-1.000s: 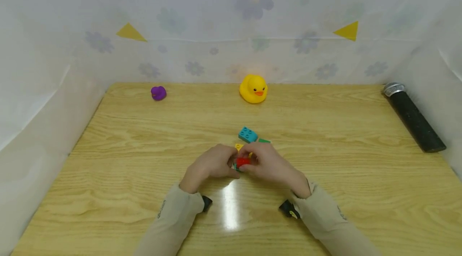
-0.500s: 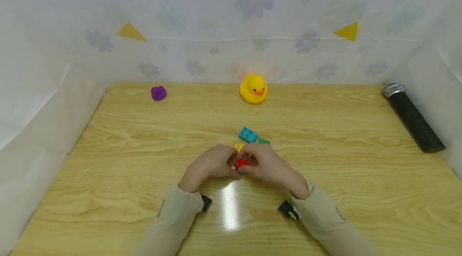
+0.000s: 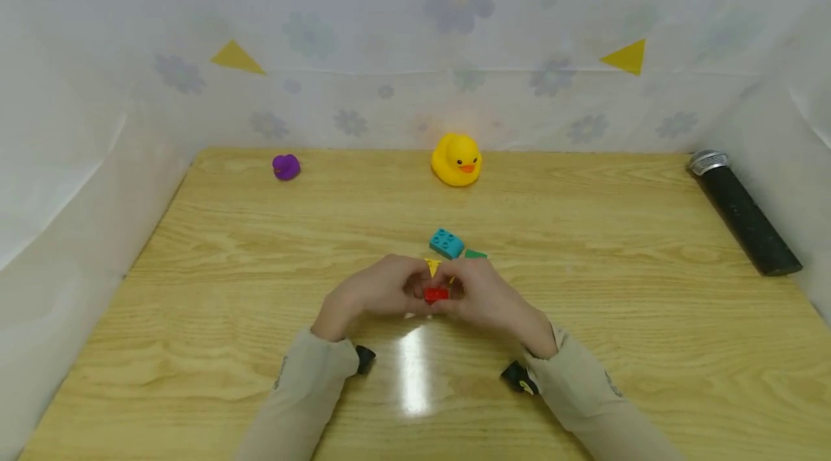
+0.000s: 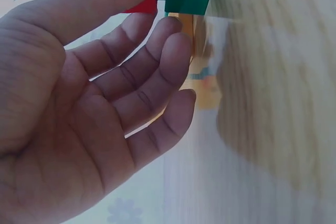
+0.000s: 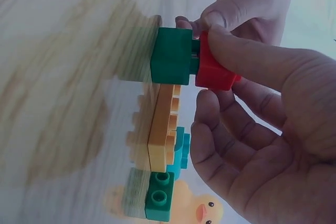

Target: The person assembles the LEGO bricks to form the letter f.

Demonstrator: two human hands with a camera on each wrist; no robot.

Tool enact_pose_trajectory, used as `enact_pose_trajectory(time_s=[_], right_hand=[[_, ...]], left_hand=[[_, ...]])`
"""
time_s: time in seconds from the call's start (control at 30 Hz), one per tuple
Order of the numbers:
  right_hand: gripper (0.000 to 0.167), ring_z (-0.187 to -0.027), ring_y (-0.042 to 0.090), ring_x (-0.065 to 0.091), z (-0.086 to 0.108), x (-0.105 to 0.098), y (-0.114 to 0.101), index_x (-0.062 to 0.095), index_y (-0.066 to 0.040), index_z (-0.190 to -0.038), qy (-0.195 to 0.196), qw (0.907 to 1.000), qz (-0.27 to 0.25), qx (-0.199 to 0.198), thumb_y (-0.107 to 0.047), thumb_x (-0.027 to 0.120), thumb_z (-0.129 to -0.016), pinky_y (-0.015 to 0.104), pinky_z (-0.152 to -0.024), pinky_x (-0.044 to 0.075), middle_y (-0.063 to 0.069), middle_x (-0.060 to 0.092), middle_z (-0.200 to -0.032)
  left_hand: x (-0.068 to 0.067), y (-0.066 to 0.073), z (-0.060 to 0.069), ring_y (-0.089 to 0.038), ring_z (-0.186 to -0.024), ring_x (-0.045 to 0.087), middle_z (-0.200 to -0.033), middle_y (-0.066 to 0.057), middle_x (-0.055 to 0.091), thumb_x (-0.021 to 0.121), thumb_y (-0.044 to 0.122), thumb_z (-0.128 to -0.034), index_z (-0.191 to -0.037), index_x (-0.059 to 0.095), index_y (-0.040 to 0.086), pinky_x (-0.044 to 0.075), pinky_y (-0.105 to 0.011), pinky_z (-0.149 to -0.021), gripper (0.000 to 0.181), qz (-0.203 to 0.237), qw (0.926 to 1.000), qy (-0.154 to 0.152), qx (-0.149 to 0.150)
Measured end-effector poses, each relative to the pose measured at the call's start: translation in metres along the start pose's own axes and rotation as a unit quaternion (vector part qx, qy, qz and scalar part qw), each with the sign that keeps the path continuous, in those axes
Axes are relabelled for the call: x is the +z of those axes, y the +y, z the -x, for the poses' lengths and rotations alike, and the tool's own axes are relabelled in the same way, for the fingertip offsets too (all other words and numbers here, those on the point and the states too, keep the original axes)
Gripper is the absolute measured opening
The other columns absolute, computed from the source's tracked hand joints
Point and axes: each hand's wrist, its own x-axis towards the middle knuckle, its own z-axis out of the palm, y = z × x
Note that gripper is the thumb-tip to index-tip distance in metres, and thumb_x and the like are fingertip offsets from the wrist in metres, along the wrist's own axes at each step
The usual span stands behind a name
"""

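Observation:
A red toy building brick (image 3: pixel 436 295) sits between the two hands at the middle of the table. My right hand (image 3: pixel 485 295) pinches it with the thumb on its near side. The left hand (image 3: pixel 379 286) holds its other end between thumb and index finger, the remaining fingers loosely bent. Under the red brick a green brick (image 5: pixel 172 56) stands on the table; its studs show in a narrow gap between the two. Just behind lies a yellow brick (image 5: pixel 160 129), mostly hidden by the hands in the head view.
Beyond the hands lie a teal brick (image 3: pixel 446 243) and a second green brick (image 3: pixel 475 255). A yellow rubber duck (image 3: pixel 456 160) and a small purple duck (image 3: pixel 286 167) stand at the back. On the right lies a black microphone (image 3: pixel 743 212).
The red brick has levelled and come down over the green brick, which the head view no longer shows. The left hand and forearm have shifted slightly left; the right hand has hardly moved.

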Motion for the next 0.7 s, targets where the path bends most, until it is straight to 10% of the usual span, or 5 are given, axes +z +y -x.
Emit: enact_pose_trajectory(time_s=[0.7], right_hand=[[0.015, -0.061, 0.007, 0.050, 0.0004, -0.0032, 0.0052, 0.068, -0.011, -0.082, -0.004, 1.0000, 0.004, 0.000, -0.010, 0.081, -0.076, 0.023, -0.055, 0.045, -0.007, 0.059, -0.070]], left_hand=[[0.0008, 0.0015, -0.0015, -0.008, -0.066, 0.055, -0.075, 0.004, 0.059, 0.076, 0.014, -0.0827, -0.081, 0.056, 0.011, 0.047, -0.023, -0.063, 0.020, -0.021, 0.9994, 0.019, 0.018]])
